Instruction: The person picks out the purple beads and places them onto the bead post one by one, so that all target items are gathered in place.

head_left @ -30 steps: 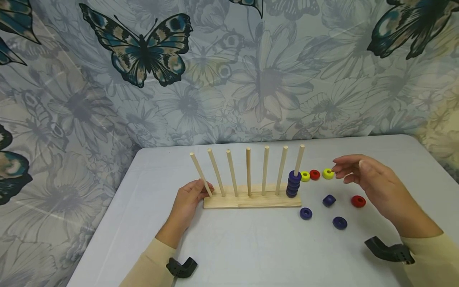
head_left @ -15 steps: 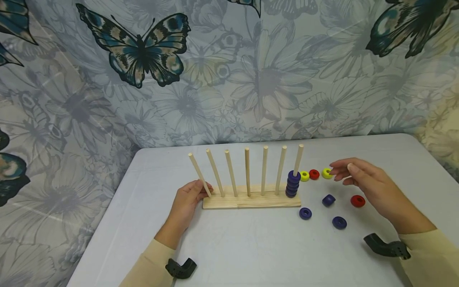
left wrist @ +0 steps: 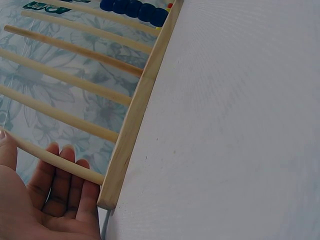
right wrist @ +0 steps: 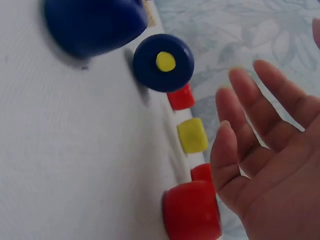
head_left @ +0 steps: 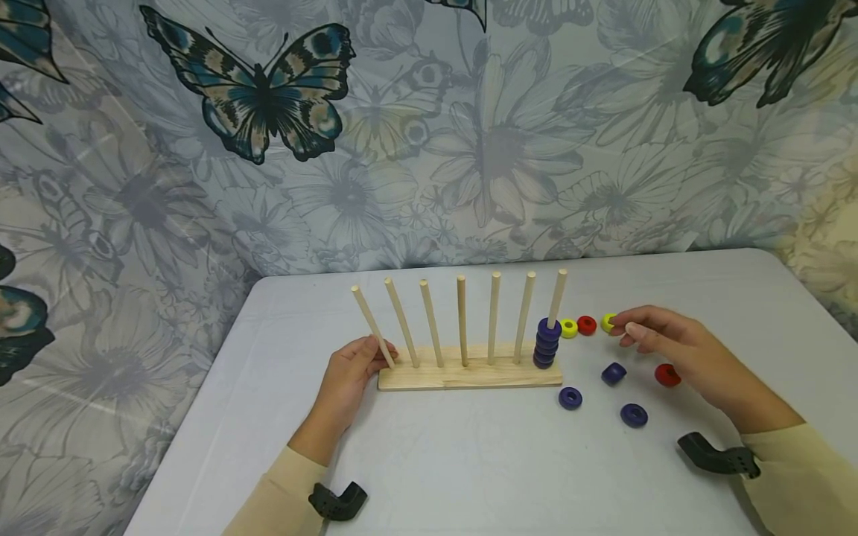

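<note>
Holding a wooden peg rack point(head_left: 469, 380) by its nine o'clock end, the left hand point(head_left: 347, 374) works opposite a loosely spread right hand point(head_left: 684, 353).
From here, with twelve at the far edge of the bench point(head_left: 462, 461), I see the left fingers wrapped about the end peg point(head_left: 372, 326), while the right fingers are released, bent slightly near a yellow ring point(head_left: 606, 322); whether they touch it, I cannot tell. A stack of blue rings point(head_left: 547, 345) sits on the rack's three o'clock peg. Around a tipped blue ring point(head_left: 613, 374), that yellow one lies at twelve, a partly covered red ring point(head_left: 665, 376) at three, flat blue rings point(head_left: 634, 415) at five and eight, and a yellow-and-red pair point(head_left: 586, 325) towards eleven.
</note>
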The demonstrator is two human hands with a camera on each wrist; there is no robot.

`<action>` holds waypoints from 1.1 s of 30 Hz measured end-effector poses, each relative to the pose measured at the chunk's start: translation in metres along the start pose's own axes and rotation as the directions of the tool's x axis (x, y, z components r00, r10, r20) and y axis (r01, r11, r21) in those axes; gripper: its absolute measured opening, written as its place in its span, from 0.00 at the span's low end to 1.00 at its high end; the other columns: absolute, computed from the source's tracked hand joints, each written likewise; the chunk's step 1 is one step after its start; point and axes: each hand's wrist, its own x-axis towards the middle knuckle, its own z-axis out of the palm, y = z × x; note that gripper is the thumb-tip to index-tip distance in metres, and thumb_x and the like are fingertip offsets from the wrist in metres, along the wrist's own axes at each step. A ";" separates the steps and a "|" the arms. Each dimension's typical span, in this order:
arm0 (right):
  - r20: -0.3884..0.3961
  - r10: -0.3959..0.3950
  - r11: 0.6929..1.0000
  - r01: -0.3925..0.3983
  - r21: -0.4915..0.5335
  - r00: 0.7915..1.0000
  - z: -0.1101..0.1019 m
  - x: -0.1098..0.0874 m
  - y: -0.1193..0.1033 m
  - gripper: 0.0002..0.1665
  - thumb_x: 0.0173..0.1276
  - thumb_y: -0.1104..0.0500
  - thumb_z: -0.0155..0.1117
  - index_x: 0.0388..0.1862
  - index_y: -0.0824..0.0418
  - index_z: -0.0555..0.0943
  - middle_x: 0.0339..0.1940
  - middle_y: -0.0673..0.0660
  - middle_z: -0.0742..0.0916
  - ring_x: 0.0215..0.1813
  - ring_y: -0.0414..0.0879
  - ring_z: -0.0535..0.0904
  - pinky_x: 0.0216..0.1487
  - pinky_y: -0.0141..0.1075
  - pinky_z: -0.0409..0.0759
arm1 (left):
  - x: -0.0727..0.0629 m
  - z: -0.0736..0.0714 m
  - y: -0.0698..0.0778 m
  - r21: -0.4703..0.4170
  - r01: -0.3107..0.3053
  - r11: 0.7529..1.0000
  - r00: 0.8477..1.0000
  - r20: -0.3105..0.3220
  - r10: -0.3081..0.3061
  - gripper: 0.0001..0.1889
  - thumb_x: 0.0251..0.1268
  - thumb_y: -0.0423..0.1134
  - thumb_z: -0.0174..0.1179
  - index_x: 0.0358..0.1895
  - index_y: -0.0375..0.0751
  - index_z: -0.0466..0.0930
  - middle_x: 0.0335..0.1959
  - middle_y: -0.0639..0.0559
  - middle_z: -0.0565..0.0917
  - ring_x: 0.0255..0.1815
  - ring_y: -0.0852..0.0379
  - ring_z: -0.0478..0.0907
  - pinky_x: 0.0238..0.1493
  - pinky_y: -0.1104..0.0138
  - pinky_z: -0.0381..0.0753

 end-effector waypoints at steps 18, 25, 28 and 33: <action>0.114 0.037 0.993 -0.024 -0.117 0.993 0.010 0.005 0.007 0.20 0.74 0.61 0.78 0.62 0.62 0.85 0.54 0.55 0.87 0.50 0.43 0.82 0.42 0.34 0.83 | 0.000 -0.001 -0.002 0.017 -0.013 1.000 1.000 -0.001 0.013 0.24 0.90 0.44 0.54 0.53 0.19 0.83 0.48 0.40 0.88 0.53 0.49 0.85 0.60 0.62 0.85; 0.157 0.063 0.983 -0.035 -0.180 0.985 0.012 0.007 0.009 0.21 0.71 0.58 0.81 0.60 0.60 0.86 0.54 0.52 0.88 0.52 0.44 0.82 0.50 0.31 0.83 | 0.000 -0.001 -0.002 0.013 -0.018 1.000 1.000 0.002 0.018 0.23 0.91 0.43 0.54 0.53 0.18 0.83 0.47 0.39 0.88 0.53 0.49 0.85 0.59 0.62 0.85; 0.156 0.072 0.974 -0.035 -0.225 0.985 0.012 0.008 0.009 0.22 0.70 0.56 0.82 0.59 0.59 0.86 0.54 0.51 0.88 0.52 0.45 0.82 0.52 0.31 0.82 | 0.001 0.000 -0.002 0.012 -0.017 1.000 1.000 -0.001 0.017 0.23 0.91 0.43 0.54 0.53 0.19 0.83 0.48 0.39 0.88 0.54 0.48 0.85 0.60 0.62 0.85; 0.141 0.072 0.958 -0.029 -0.286 0.987 0.010 0.008 0.011 0.23 0.68 0.55 0.84 0.58 0.59 0.87 0.55 0.52 0.88 0.55 0.49 0.81 0.53 0.29 0.81 | 0.001 0.000 -0.002 0.011 -0.017 1.000 1.000 0.002 0.017 0.24 0.90 0.44 0.55 0.53 0.18 0.83 0.48 0.39 0.88 0.54 0.48 0.85 0.59 0.62 0.85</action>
